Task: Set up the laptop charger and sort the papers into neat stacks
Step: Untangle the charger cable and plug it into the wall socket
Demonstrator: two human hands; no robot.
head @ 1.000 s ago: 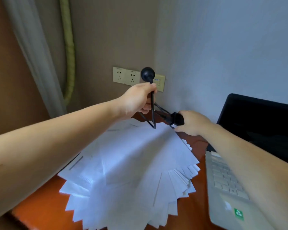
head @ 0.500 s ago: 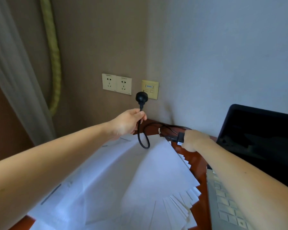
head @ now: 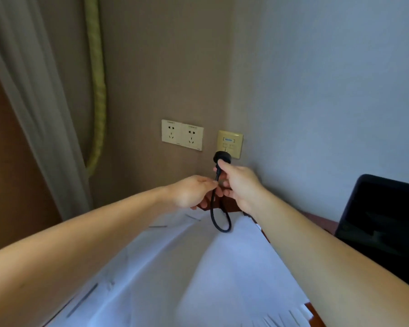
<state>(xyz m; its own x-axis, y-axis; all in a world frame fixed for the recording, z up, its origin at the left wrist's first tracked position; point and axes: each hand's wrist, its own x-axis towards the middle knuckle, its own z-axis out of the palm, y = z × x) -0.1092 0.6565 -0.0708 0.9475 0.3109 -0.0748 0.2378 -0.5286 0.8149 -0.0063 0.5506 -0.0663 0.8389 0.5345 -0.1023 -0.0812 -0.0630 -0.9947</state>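
Black plug point(head: 221, 157) is hovering at frame centre, the right hand point(head: 239, 185) clasping its cord point(head: 212, 208) just beneath, probably to steer it toward the sockets point(head: 182, 135) upper-left; the left hand point(head: 189, 192) is touching the cord, grip unclear.

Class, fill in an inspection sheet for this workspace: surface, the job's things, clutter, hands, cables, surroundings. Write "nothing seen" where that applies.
Surface: wooden desk, mostly covered by paper.
Job's things: papers fanned out, unsorted; laptop open at the right, screen dark; plug held in the air, not in the wall sockets.
Clutter: nothing seen.
Hands: right hand grips the charger cable just below the plug; left hand has its fingertips at the cable, grip unclear.
Cables: charger cable hangs in a loop over the papers.
Surroundings: yellow data plate behind the plug; curtain and green cord at the left.
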